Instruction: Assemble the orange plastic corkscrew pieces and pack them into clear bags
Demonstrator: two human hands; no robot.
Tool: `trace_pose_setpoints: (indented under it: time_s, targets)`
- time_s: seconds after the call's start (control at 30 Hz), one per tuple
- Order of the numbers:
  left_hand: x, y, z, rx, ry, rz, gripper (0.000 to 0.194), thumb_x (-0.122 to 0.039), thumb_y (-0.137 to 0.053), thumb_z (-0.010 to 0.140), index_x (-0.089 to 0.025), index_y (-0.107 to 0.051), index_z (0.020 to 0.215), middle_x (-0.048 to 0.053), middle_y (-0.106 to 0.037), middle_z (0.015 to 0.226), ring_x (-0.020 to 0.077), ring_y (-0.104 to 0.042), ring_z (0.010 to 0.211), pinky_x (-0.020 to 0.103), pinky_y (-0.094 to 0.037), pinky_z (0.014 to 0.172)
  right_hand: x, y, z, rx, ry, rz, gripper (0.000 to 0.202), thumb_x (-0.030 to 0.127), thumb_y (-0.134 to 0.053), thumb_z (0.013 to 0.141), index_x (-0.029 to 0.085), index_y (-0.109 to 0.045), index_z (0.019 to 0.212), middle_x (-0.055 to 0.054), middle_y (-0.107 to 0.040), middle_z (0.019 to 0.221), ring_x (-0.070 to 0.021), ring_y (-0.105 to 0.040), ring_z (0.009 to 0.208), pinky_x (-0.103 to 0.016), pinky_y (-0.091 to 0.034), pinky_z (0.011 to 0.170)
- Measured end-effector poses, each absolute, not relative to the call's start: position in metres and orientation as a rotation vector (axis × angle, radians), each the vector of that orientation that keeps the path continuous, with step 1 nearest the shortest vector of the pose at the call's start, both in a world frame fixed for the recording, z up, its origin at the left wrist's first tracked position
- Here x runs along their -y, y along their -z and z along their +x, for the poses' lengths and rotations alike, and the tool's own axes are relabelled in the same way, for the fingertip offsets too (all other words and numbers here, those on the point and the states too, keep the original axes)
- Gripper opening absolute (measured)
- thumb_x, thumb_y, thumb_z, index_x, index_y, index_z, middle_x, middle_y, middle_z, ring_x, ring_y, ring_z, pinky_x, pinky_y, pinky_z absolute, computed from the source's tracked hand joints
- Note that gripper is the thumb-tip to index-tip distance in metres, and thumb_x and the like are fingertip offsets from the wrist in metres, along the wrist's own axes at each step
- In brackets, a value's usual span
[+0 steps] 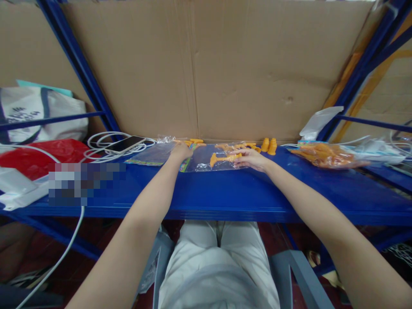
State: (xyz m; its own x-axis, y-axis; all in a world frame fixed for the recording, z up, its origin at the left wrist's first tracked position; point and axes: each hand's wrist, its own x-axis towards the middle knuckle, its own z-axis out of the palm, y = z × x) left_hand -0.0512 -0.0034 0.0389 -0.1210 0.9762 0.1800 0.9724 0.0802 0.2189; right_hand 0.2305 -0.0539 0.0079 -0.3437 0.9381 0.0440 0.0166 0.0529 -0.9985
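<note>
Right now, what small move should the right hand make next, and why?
Probably ease the orange piece slightly left along the clear bag: the right hand has its fingers on the piece's right end, near the bag's right edge, while the left hand is by the bag's left end. I can't tell whether the piece is already inside.

The bench [225, 191] nearer than the hands [251, 159] gives passage; cardboard [225, 73] behind and cables [96, 151] left of them obstruct.
</note>
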Motion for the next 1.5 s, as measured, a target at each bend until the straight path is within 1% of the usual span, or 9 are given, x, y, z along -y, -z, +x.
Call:
trace_pose_setpoints:
  time_s: [0.1,0.23,0.3,0.4,0.63,0.9,1.1,1.3,1.5]
  targets:
    - [0.0,-0.038,-0.05,-2.204,-0.492,2.097,0.049,-0.05,-0.055,0.091,-0.008,-0.071,0.111,0.021,-0.071,0.118,0.034,-0.064,0.118,0.031,-0.051,0.09,0.052,-0.007,0.231,1.5,-1.408,-0.99,0.033,0.003,-0.074,0.074,0.019,-0.075,0.103,-0.003,-0.074,0.079,-0.0119,-0.07,0.068,-0.03,-0.064,0.079]
    - [0.002,-0.04,-0.04,-1.848,-0.722,1.96,0.012,-0.022,-0.068,0.082,-0.015,-0.073,0.091,0.006,-0.073,0.077,0.0199,-0.07,0.078,0.023,-0.051,0.066,0.05,-0.004,0.231,1.513,-1.398,-0.961,0.031,0.006,-0.076,0.072,0.018,-0.075,0.101,-0.008,-0.075,0.108,-0.016,-0.072,0.089,-0.035,-0.06,0.091]
    - [0.004,-0.041,-0.034,-1.61,-0.852,1.8,0.014,-0.014,-0.067,0.082,-0.016,-0.071,0.095,0.0,-0.066,0.063,0.0126,-0.063,0.058,0.02,-0.048,0.059,0.05,-0.004,0.23,1.511,-1.407,-0.969,0.031,0.006,-0.076,0.072,0.017,-0.075,0.102,-0.01,-0.07,0.124,-0.0188,-0.071,0.099,-0.038,-0.058,0.096]
    - [0.007,-0.043,-0.023,-1.394,-0.99,1.586,0.022,-0.009,-0.066,0.085,-0.014,-0.066,0.106,-0.005,-0.058,0.056,0.0077,-0.053,0.046,0.02,-0.048,0.056,0.057,-0.009,0.228,1.499,-1.43,-0.997,0.031,0.005,-0.074,0.073,0.018,-0.075,0.101,-0.01,-0.067,0.13,-0.0199,-0.07,0.105,-0.038,-0.056,0.099]
    - [0.003,-0.034,-0.007,-1.353,-1.091,1.438,0.029,-0.004,-0.064,0.084,-0.016,-0.063,0.11,-0.005,-0.062,0.059,0.0102,-0.06,0.05,0.022,-0.053,0.062,0.077,-0.026,0.223,1.577,-1.432,-1.029,0.027,0.019,-0.077,0.078,0.014,-0.075,0.104,-0.013,-0.073,0.116,-0.0244,-0.068,0.111,-0.031,-0.055,0.093]
    - [-0.003,-0.024,-0.001,-1.313,-1.167,1.338,0.022,-0.004,-0.062,0.082,-0.016,-0.065,0.1,-0.004,-0.066,0.062,0.0107,-0.064,0.056,0.021,-0.055,0.066,0.072,-0.021,0.224,1.581,-1.503,-0.975,0.039,0.014,-0.075,0.074,0.023,-0.074,0.111,-0.007,-0.065,0.136,-0.0225,-0.062,0.123,-0.038,-0.045,0.111]
    - [0.004,-0.025,-0.001,-1.205,-1.008,1.294,0.007,-0.013,-0.063,0.086,-0.014,-0.067,0.091,0.001,-0.067,0.059,0.0156,-0.067,0.053,0.027,-0.058,0.059,0.08,-0.027,0.225,1.663,-1.464,-1.042,0.034,0.015,-0.07,0.079,0.022,-0.074,0.112,-0.007,-0.064,0.137,-0.0215,-0.066,0.116,-0.033,-0.048,0.103]
    - [0.005,-0.024,-0.004,-1.148,-0.926,1.34,0.009,-0.015,-0.071,0.083,-0.013,-0.069,0.091,0.003,-0.069,0.063,0.0158,-0.068,0.056,0.025,-0.058,0.059,0.078,-0.027,0.224,1.735,-1.302,-1.121,0.035,0.025,-0.083,0.067,0.025,-0.077,0.102,-0.004,-0.07,0.127,-0.0245,-0.065,0.118,-0.032,-0.053,0.096]
    - [0.013,-0.027,-0.003,-1.178,-0.921,1.379,0.013,-0.015,-0.075,0.08,-0.013,-0.069,0.091,0.003,-0.069,0.063,0.0181,-0.071,0.063,0.029,-0.059,0.066,0.072,-0.019,0.225,1.786,-1.328,-1.075,0.033,0.029,-0.083,0.068,0.026,-0.078,0.1,-0.003,-0.068,0.131,-0.0265,-0.056,0.129,-0.039,-0.044,0.108]
